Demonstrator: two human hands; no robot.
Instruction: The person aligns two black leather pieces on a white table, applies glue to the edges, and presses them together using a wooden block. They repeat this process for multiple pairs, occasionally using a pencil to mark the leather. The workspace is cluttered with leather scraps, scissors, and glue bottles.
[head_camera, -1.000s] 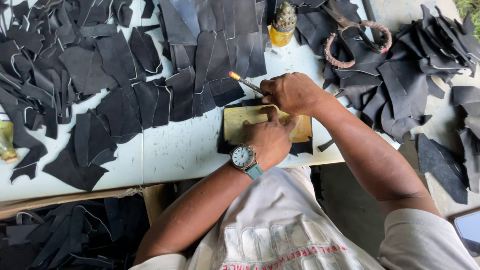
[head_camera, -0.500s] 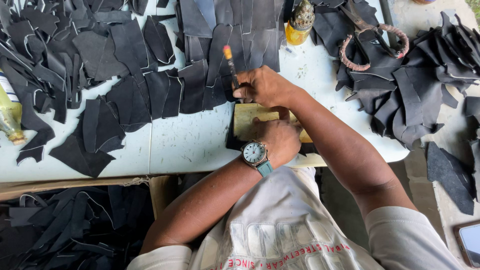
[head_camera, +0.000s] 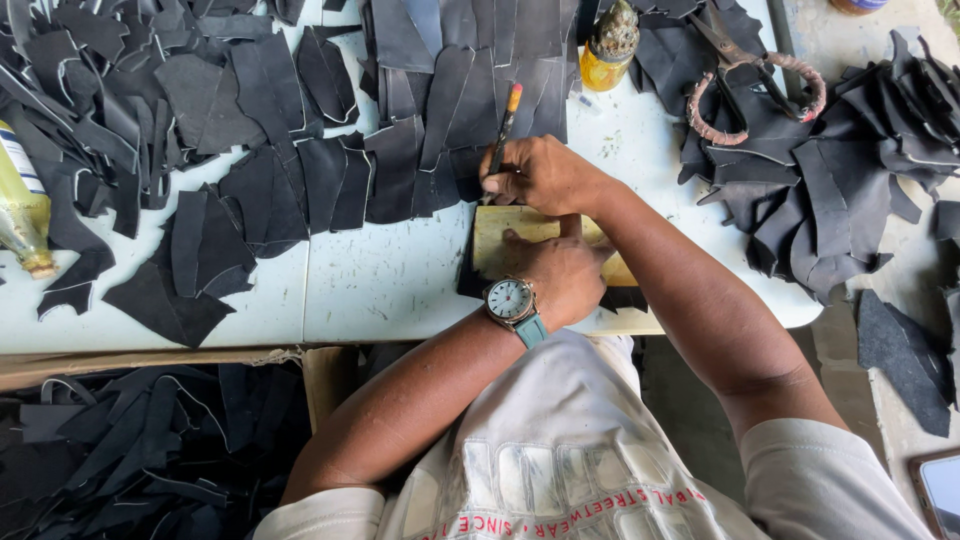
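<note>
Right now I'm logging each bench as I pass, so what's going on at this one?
A person at a white table is marking around a tan template. The left hand, with a wristwatch, presses the template flat on a dark piece. The right hand holds a pen at the template's upper edge. Cut black pieces cover the table, and large scissors lie on a pile to the right.

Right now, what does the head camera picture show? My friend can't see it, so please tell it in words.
A person's left hand presses a tan template flat on a white table while the right hand traces its edge with a pencil. Black cut leather pieces lie all around, with a yellow bottle and scissors farther back.
</note>
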